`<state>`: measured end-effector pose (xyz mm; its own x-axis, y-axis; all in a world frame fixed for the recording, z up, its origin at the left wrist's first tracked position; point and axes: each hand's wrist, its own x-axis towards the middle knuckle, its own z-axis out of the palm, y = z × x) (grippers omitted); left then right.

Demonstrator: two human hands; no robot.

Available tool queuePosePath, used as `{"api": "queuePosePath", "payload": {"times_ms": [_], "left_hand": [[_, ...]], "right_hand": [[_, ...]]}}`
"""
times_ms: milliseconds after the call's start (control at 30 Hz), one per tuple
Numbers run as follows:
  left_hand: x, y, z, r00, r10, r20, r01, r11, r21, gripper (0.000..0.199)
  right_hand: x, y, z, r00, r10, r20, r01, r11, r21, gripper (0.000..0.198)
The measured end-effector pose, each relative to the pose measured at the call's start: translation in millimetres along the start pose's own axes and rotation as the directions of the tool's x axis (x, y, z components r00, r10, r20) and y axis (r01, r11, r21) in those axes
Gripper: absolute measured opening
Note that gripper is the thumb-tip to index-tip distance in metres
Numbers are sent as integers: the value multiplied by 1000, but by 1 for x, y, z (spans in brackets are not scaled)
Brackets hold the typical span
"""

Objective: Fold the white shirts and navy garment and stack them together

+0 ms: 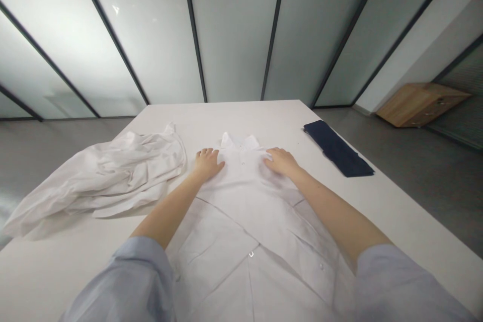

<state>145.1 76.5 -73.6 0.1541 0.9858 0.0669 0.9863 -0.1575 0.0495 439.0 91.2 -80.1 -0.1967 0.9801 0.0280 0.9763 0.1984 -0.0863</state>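
Note:
A white button-up shirt lies spread on the table in front of me, its collar pointing away. Sleeves look folded across its front, their cuffs near the lower middle. My left hand rests on the shirt's left shoulder edge, fingers stretched and apart. At the opposite shoulder, my right hand lies flat with its fingers extended. Neither hand grips the cloth visibly. The shirt's lower end runs out of view at the bottom.
A crumpled heap of white cloth covers the table's left side and hangs over its edge. A folded navy cloth lies near the right edge of the white table. A wooden cabinet stands beyond, beside frosted glass panels.

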Motion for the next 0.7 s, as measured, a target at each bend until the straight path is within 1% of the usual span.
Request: {"api": "queuePosePath", "payload": {"times_ms": [67,133,200,267,367,467,500,567,633,700], "left_hand": [[21,2,-4,998,-52,-41,49,996,-71,51],[43,3,-2,995,-91,-30,85,983,-162,50],[62,5,3,994,-108,6,106,964,-246,50],[77,7,10,988,-149,41,155,935,-319,50],[90,10,16,971,-217,98,238,895,-378,46],[95,12,17,965,-224,136,260,887,-383,33],[96,12,16,966,-220,136,256,885,-390,31],[93,12,14,975,-202,89,221,878,-425,31],[87,10,12,985,-173,-21,145,880,-452,30],[77,6,12,984,-109,-140,39,902,-431,25]], "right_hand": [[22,-1,-6,998,24,-65,-19,997,76,41],[42,-5,-8,996,54,-75,-43,988,149,41],[57,-11,-6,995,95,-25,-88,976,197,40],[68,-16,-1,990,139,38,-144,964,222,36],[76,-20,3,979,187,79,-200,949,242,30],[80,-22,2,973,203,112,-225,941,252,24],[80,-21,2,974,202,104,-223,939,262,23],[79,-20,2,980,197,29,-197,936,293,25],[76,-17,3,978,188,-86,-152,937,313,27],[70,-13,6,974,146,-175,-87,947,308,26]]}}
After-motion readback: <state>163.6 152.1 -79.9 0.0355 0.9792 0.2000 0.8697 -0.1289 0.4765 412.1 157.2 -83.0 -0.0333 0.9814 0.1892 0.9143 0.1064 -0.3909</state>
